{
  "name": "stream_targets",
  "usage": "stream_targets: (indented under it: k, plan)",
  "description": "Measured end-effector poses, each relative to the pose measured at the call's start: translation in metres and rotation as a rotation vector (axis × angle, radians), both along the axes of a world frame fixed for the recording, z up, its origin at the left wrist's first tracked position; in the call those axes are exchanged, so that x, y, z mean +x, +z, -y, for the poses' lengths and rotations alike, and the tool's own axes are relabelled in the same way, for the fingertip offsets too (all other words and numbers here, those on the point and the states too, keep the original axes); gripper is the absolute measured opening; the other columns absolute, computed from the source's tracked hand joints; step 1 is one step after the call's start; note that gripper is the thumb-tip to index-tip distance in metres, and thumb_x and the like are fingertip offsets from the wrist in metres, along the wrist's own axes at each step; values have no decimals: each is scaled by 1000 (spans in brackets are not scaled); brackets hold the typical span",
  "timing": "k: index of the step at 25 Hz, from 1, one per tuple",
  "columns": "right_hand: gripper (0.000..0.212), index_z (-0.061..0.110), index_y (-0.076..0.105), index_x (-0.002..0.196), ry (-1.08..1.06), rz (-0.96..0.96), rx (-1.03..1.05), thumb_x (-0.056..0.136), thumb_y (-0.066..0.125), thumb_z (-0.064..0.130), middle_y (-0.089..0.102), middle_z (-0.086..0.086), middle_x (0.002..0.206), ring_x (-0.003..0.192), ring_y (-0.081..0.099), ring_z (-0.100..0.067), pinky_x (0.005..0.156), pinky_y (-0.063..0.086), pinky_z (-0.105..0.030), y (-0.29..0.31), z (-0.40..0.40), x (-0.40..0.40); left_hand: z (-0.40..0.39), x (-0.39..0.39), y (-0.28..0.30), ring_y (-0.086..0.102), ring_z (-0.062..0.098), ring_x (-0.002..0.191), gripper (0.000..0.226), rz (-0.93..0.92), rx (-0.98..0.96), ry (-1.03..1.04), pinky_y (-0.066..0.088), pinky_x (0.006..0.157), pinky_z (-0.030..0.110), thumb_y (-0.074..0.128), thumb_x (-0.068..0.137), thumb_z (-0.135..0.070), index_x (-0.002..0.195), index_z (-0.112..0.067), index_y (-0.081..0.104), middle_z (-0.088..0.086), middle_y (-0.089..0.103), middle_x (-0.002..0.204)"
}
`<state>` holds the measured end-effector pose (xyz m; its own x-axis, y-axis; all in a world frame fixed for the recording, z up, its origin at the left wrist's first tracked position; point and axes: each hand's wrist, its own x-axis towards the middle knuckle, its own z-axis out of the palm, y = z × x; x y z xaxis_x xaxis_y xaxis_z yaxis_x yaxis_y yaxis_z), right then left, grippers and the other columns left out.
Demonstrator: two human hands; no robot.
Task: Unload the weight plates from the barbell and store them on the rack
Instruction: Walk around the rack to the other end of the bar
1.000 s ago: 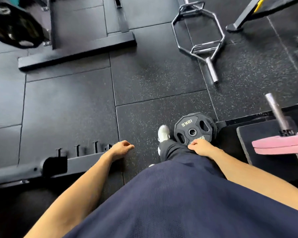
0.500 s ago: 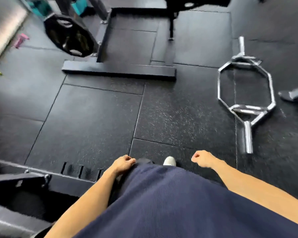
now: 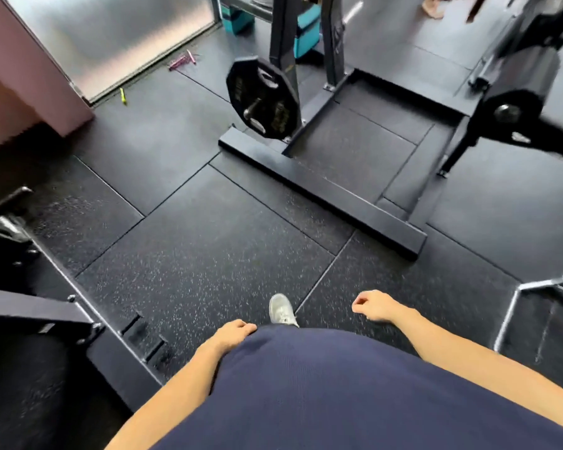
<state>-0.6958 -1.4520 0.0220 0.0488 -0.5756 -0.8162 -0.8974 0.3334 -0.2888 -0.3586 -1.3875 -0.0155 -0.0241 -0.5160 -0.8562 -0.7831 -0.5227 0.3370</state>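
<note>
Black many-sided weight plate (image 3: 263,98) hangs on rack (image 3: 319,43) peg.

plate (image 3: 263,98) on rack (image 3: 319,186) ahead, hex bar (image 3: 514,306) rt.

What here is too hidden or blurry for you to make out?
- Head view: lettering on the black weight plate on the rack is smeared by motion blur.
- Right edge: the chrome bar frame is cut off.
- Top right: a dark machine is too blurred to identify.
- Left hand: fingertips hidden behind the navy shirt.
</note>
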Motion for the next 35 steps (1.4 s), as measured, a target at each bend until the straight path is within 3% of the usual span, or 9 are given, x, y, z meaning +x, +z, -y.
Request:
stream_targets:
  k: [8, 13, 18, 25, 29, 35]
  plan:
    - [6, 23, 65, 88, 154, -10, -50, 87, 59, 23, 64, 4, 90, 77, 55, -14, 77, 43, -24, 9, 208, 82, 195, 80, 38, 62, 23, 103, 29, -24, -130, 246, 45, 84, 30, 54, 92, -43, 109, -21, 64, 2, 66, 110]
    - [17, 20, 69, 100, 322, -7, 10, 88, 59, 26, 66, 2, 97, 87, 58, -15, 74, 40, -20, -6, 313, 141, 236, 112, 21, 53, 16, 70, 30, -62, 91, 266, 37, 54, 24, 53, 90, -47, 108, -23, 59, -1, 59, 88]
    - [21, 16, 68, 106, 463, -10, 15, 91, 58, 26, 68, -3, 115, 91, 58, -14, 77, 40, -19, -24, 455, 208, 331, 173, 8, 53, 13, 68, 33, -10, 104, 345, 40, 58, 24, 52, 89, -50, 109, -25, 61, -3, 59, 88]
    - [26, 13, 67, 112, 675, -3, -36, 93, 57, 27, 67, -5, 119, 111, 60, -20, 90, 42, -24, 3, 639, 323, 465, 256, 32, 56, 16, 110, 30, 99, -76, 668, 40, 93, 26, 56, 91, -46, 109, -25, 66, -4, 64, 120]
    - [29, 9, 65, 114, 840, 26, -52, 94, 56, 27, 67, -8, 120, 112, 60, -21, 91, 43, -25, 9, 699, 391, 485, 276, 26, 55, 13, 104, 24, 73, -22, 846, 40, 88, 28, 57, 84, -54, 96, -34, 63, -8, 63, 116]
    - [32, 8, 64, 116, 1122, 14, -48, 94, 55, 31, 66, -8, 122, 113, 60, -24, 91, 44, -27, 3, 750, 509, 505, 310, 15, 58, 11, 92, 30, 32, 59, 1105, 44, 73, 29, 54, 82, -60, 94, -34, 60, -10, 61, 101]
